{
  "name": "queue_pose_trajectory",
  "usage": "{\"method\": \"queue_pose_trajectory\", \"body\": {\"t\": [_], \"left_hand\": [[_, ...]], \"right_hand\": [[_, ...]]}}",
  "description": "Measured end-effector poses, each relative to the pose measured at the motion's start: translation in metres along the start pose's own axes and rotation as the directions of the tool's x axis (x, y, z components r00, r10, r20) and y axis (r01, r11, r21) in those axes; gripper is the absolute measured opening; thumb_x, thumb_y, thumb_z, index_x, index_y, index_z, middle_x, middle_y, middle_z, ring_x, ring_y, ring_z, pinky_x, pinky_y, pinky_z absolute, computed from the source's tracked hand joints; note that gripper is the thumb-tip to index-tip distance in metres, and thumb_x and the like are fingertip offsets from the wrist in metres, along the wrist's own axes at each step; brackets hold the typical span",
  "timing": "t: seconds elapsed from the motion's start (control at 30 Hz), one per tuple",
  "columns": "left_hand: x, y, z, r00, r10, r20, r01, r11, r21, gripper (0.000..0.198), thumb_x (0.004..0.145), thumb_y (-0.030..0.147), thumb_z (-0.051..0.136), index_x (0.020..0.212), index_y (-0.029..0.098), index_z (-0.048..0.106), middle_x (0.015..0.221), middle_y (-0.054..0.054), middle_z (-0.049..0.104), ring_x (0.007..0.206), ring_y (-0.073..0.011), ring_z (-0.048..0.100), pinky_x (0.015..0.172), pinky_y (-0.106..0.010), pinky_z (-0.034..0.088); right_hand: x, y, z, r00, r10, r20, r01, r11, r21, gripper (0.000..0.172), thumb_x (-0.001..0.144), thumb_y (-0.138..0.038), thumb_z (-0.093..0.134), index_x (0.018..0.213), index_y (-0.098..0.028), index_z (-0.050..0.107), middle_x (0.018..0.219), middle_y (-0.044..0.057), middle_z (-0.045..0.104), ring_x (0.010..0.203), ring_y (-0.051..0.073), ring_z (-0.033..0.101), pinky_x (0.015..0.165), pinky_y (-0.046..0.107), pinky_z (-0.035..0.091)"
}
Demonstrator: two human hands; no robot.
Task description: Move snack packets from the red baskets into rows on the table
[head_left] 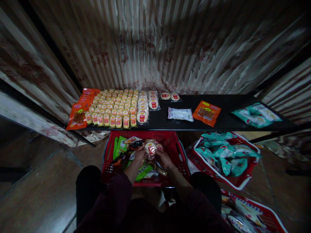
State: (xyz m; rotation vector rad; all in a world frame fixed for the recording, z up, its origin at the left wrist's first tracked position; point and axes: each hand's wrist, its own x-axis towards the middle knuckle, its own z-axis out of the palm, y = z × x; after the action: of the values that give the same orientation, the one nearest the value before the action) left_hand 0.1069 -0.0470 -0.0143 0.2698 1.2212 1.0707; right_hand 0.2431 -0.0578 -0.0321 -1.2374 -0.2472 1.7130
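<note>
Over the red basket [181, 161], my left hand [139, 156] is closed at the left edge of a round white cracker packet [151, 148] in clear wrap with a red label. My right hand [165, 159] closes on a second, similar round packet [159, 146] just beside it, partly hidden by the fingers. Beneath the hands, the basket contains mixed snack packets, among them a green packet [120, 145] on the left and another green packet [143, 171] near the front. More round cracker packets [142, 115] lie overlapping in columns on the black shelf [157, 121] ahead.
Rows of small yellow packets [113, 108] and orange packets [77, 116] occupy the shelf's left. A white packet [180, 114], an orange packet [207, 113] and teal packets [255, 115] lie further right. Baskets of teal packets [225, 152] and white packets [245, 215] stand on the floor, right.
</note>
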Motion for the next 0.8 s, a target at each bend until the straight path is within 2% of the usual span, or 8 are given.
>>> {"method": "queue_pose_trajectory", "body": {"t": [0.13, 0.33, 0.53, 0.63, 0.8], "left_hand": [[-0.003, 0.005, 0.001, 1.0, -0.001, -0.013, 0.001, 1.0, -0.003, 0.043, 0.061, 0.026, 0.08, 0.101, 0.016, 0.066, 0.081, -0.006, 0.07, 0.071, -0.0158, 0.065, 0.068, -0.028, 0.05], [-0.005, 0.006, 0.003, 0.999, -0.005, -0.051, 0.005, 1.0, -0.002, 0.032, 0.067, 0.022, 0.076, 0.097, 0.015, 0.065, 0.073, -0.004, 0.069, 0.06, -0.0116, 0.061, 0.061, -0.024, 0.05], [-0.005, 0.003, 0.005, 0.996, 0.037, -0.078, -0.038, 0.999, -0.012, 0.028, 0.066, 0.026, 0.077, 0.089, 0.014, 0.066, 0.074, -0.004, 0.069, 0.061, -0.0115, 0.061, 0.063, -0.025, 0.05], [-0.007, 0.004, 0.005, 0.995, 0.057, -0.08, -0.058, 0.998, -0.015, 0.029, 0.064, 0.03, 0.078, 0.086, 0.014, 0.067, 0.077, -0.005, 0.07, 0.065, -0.0133, 0.063, 0.065, -0.026, 0.05], [-0.014, 0.012, 0.009, 0.991, 0.082, -0.102, -0.079, 0.996, 0.028, 0.027, 0.063, 0.031, 0.078, 0.08, 0.014, 0.066, 0.069, -0.002, 0.067, 0.061, -0.012, 0.059, 0.064, -0.026, 0.048]], "right_hand": [[-0.004, -0.002, 0.004, 1.0, -0.017, 0.014, 0.017, 1.0, 0.002, 0.014, 0.074, -0.011, 0.065, 0.086, -0.017, 0.063, 0.065, 0.001, 0.071, 0.052, 0.013, 0.063, 0.05, 0.022, 0.051], [-0.012, -0.003, 0.008, 0.998, -0.02, 0.068, 0.02, 1.0, -0.005, 0.015, 0.073, -0.015, 0.065, 0.088, -0.017, 0.064, 0.07, 0.003, 0.072, 0.059, 0.017, 0.067, 0.056, 0.027, 0.054], [-0.017, -0.002, 0.008, 0.995, -0.013, 0.099, 0.016, 1.0, -0.022, 0.021, 0.07, -0.019, 0.069, 0.089, -0.018, 0.062, 0.076, 0.004, 0.073, 0.072, 0.02, 0.07, 0.06, 0.03, 0.056], [-0.019, -0.001, 0.009, 0.994, -0.02, 0.103, 0.022, 1.0, -0.018, 0.023, 0.069, -0.018, 0.069, 0.091, -0.019, 0.061, 0.076, 0.003, 0.073, 0.072, 0.02, 0.07, 0.06, 0.029, 0.056], [-0.022, 0.0, 0.011, 0.995, -0.065, 0.082, 0.063, 0.998, 0.031, 0.025, 0.069, -0.016, 0.068, 0.093, -0.019, 0.061, 0.073, 0.002, 0.073, 0.068, 0.018, 0.07, 0.059, 0.027, 0.056]]}}
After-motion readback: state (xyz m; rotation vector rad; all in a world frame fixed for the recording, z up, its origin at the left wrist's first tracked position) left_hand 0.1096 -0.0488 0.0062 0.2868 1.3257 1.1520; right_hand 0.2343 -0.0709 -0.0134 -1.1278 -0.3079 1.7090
